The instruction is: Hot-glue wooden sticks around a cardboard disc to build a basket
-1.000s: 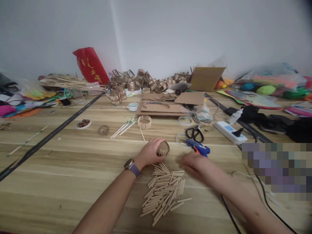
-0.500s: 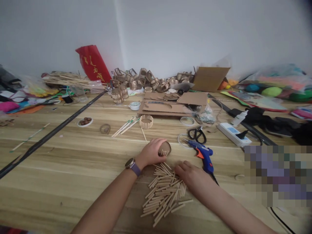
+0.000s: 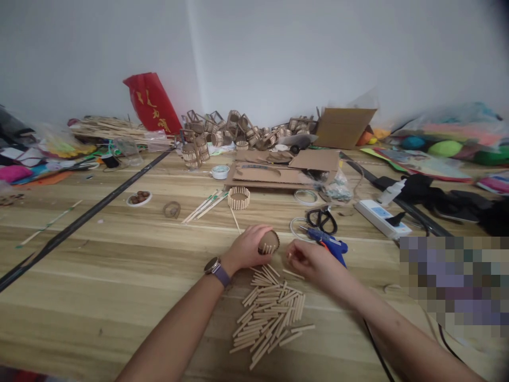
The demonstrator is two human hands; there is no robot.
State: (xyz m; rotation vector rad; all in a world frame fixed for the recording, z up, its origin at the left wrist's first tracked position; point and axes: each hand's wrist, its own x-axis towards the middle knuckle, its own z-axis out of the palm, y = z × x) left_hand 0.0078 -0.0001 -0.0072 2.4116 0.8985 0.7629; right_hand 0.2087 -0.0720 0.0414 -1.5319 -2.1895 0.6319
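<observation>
My left hand [image 3: 249, 246], with a watch at the wrist, is closed round a small round cardboard piece [image 3: 269, 241] with several short sticks standing along its near edge. To the right of it is my right hand [image 3: 308, 258], its fingers curled together; whatever they pinch, if anything, is hidden. One loose stick [image 3: 293, 274] lies just below the right hand. Nearer to me spreads a pile of short wooden sticks [image 3: 270, 313]. Partly behind my right hand lies a blue glue gun [image 3: 336, 246]. Beyond the left hand stands a ring of upright sticks on a round base [image 3: 238, 199].
Black scissors [image 3: 323, 220], a roll of tape [image 3: 305, 197] and a white power strip [image 3: 382, 220] lie to the right. Cardboard sheets [image 3: 274, 175] are farther back, before a heap of small stick buckets [image 3: 238, 130]. A dish of brown beads [image 3: 139, 199] stands left.
My right hand has moved up from the stick pile towards the cardboard piece, now covering part of the glue gun. My left hand has stayed almost still.
</observation>
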